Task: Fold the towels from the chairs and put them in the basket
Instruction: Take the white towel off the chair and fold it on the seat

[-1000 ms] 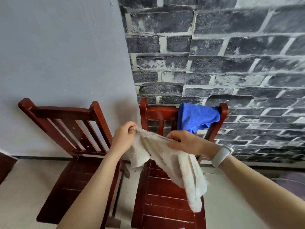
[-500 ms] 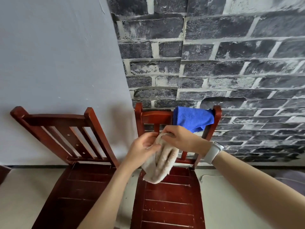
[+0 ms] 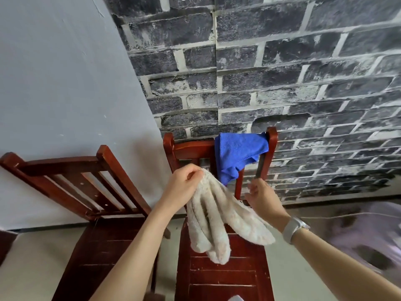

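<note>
Right hand (image 3: pixel 261 199) has let go, fingers loose; left hand (image 3: pixel 181 187) alone pinches beige towel (image 3: pixel 217 222).

2 chairs (image 3: pixel 104 192) side by side; towel (image 3: pixel 236 155) on R chair (image 3: pixel 221 274) back.

1. Cream towel (image 3: pixel 217 218): thick, nubby terry cloth, matt.
2. Blue towel (image 3: pixel 237 154): fine, short-piled cloth, matt.
3. Two chairs (image 3: pixel 219 279): red-brown varnished wood, glossy, scuffed on the slats.
4. Brick-pattern wall (image 3: pixel 282 72): rough-looking, dull.
</note>
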Demonstrator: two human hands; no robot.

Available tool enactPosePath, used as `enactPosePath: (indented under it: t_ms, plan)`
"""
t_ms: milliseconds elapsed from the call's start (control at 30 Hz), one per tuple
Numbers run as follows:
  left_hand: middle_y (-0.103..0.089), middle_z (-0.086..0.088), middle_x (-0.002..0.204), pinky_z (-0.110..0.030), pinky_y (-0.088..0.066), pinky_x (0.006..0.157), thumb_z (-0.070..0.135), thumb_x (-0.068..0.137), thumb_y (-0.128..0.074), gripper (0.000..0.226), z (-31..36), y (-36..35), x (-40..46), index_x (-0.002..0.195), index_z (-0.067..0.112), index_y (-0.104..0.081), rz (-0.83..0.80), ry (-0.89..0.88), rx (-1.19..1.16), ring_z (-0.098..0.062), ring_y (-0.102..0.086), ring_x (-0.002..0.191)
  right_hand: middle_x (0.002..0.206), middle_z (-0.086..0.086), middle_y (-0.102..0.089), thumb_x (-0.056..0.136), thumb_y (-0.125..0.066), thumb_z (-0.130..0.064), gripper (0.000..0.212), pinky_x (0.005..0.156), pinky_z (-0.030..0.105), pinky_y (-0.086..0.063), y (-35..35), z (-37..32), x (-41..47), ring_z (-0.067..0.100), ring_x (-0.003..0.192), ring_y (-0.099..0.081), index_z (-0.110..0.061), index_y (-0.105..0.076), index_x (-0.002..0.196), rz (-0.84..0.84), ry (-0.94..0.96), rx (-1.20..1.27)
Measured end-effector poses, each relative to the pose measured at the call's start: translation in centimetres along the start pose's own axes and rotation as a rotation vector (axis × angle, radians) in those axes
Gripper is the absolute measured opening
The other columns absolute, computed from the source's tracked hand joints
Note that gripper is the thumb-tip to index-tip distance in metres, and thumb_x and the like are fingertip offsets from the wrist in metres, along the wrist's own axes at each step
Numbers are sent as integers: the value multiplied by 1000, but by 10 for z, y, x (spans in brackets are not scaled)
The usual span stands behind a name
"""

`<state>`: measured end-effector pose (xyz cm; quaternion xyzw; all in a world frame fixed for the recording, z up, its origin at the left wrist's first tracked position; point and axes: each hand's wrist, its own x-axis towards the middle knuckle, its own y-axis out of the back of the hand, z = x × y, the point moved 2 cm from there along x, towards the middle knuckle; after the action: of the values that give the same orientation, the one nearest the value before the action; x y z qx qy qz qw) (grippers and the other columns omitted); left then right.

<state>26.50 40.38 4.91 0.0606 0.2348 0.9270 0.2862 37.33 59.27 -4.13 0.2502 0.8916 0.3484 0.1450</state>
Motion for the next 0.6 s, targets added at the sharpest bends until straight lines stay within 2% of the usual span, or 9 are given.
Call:
enactPosePath:
  t_ms: [67, 133, 200, 300, 367, 400, 467, 533, 600]
  plan:
    - [-63, 12, 79, -14, -42, 69, 18, 90, -52, 15, 0, -6, -2, 85, 21, -66, 35, 27, 50, 2, -56, 75, 71, -5, -59, 80, -61, -13, 10, 65, 26, -40, -24, 2, -18, 15, 66, -53, -22, -57, 78, -136, 60, 92]
    - [-63, 8, 79, -16, -42, 69, 18, 90, -51, 16, 1, -9, -6, 88, 16, -66, 68, 44, 65, -2, -56, 75, 76, -8, -62, 84, -61, -15, 8, 71, 18, -43, -46, -6, -34, 8, 70, -55, -19, -66, 89, -309, 110, 172]
    - [-63, 5, 79, -10, -41, 65, 18, 91, -50, 17, 2, -8, -10, 85, 19, -66, 83, 50, 20, 3, -54, 70, 87, -7, -64, 86, -59, -16, 19, 72, 6, -39, -59, -16, -37, 6, 78, -56, -16, -66, 104, -371, 128, 242]
    - [-63, 10, 81, -3, -40, 65, 20, 92, -49, 23, 3, 1, -19, 80, 34, -62, 103, 66, -39, 12, -54, 70, 96, -5, -60, 87, -58, -18, 25, 74, 12, -38, -71, -37, -38, 5, 84, -52, -19, -61, 111, -396, 167, 316]
    - [-65, 14, 87, -5, -43, 69, 24, 93, -47, 19, -1, 10, -25, 87, 32, -63, 131, 84, -15, 11, -57, 80, 87, -4, -55, 86, -57, -17, 4, 74, 20, -37, -80, -50, -39, 6, 79, -49, -19, -60, 88, -410, 182, 324]
    - [-64, 16, 90, -8, -43, 71, 24, 93, -47, 17, -5, 16, -27, 93, 29, -63, 172, 93, 3, 9, -57, 85, 84, -2, -55, 86, -55, -14, 6, 72, 24, -37, -83, -56, -39, 9, 77, -49, -16, -59, 81, -404, 175, 321]
    - [-61, 17, 93, -9, -42, 70, 20, 93, -47, 17, -12, 32, -31, 103, 24, -60, 301, 116, 5, 6, -57, 90, 85, 5, -57, 88, -52, -14, 9, 73, 32, -40, -88, -62, -37, 19, 79, -52, -7, -57, 87, -367, 129, 310]
    - [-57, 15, 96, -6, -44, 67, 10, 92, -46, 28, -21, 48, -39, 111, 29, -55, 393, 159, -32, 9, -56, 86, 85, 6, -61, 89, -50, -17, 11, 72, 35, -43, -84, -61, -34, 23, 80, -56, -9, -55, 94, -291, 90, 297]
    - [-58, 9, 104, -14, -46, 81, -1, 90, -41, 44, -33, 56, -47, 114, 33, -55, 353, 235, -53, 5, -55, 94, 82, 3, -63, 88, -54, -18, 9, 69, 33, -46, -74, -60, -30, 20, 78, -59, -12, -55, 95, -200, 114, 334]
